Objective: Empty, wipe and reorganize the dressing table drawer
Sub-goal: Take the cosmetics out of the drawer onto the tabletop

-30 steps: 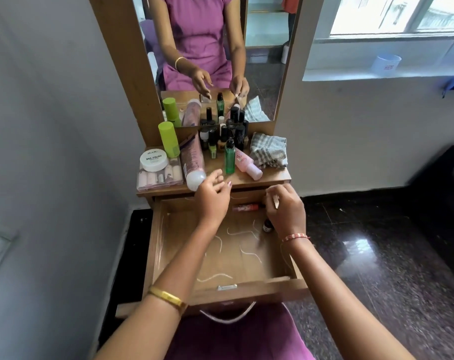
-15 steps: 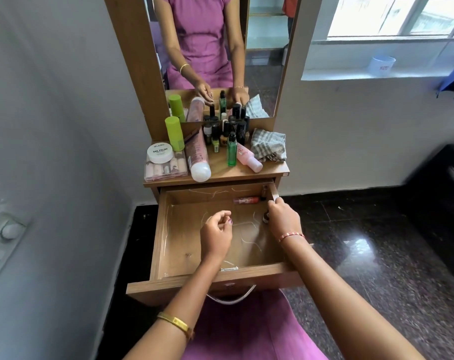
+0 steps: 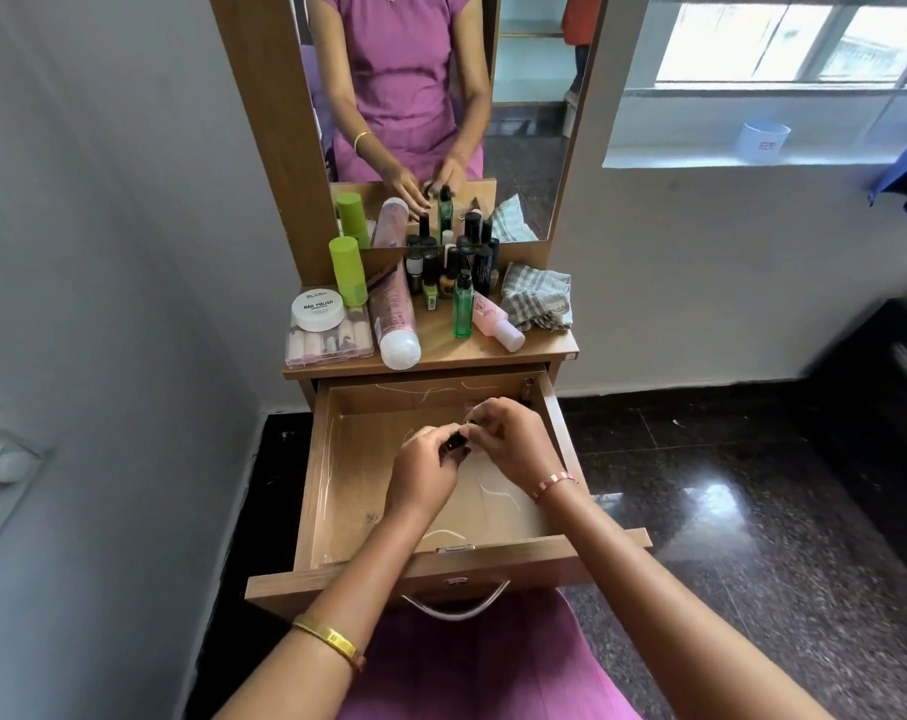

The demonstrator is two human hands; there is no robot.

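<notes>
Table (image 3: 539, 350) at 12 o'clock holds, L to R: white jar (image 3: 318, 309) on a clear box (image 3: 329, 344), green tube (image 3: 348, 271), pink bottle (image 3: 393, 319) lying flat, small bottles, checked cloth (image 3: 537, 302). Drawer (image 3: 337, 511) pulled out at 6 o'clock, mostly bare w/ loose threads. Left hand (image 3: 424, 478) and right hand (image 3: 514, 444) meet over drawer centre, fingertips pinching one small dark bottle (image 3: 454, 443) between them. Another small item at drawer's 1 o'clock corner, can't tell what.

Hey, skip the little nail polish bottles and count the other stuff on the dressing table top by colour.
Green: 2, lime container, clear bottle
Pink: 2, big tube, small bottle
White: 1, jar
Clear: 1, case
Grey checked: 1, cloth
Total: 7
</notes>
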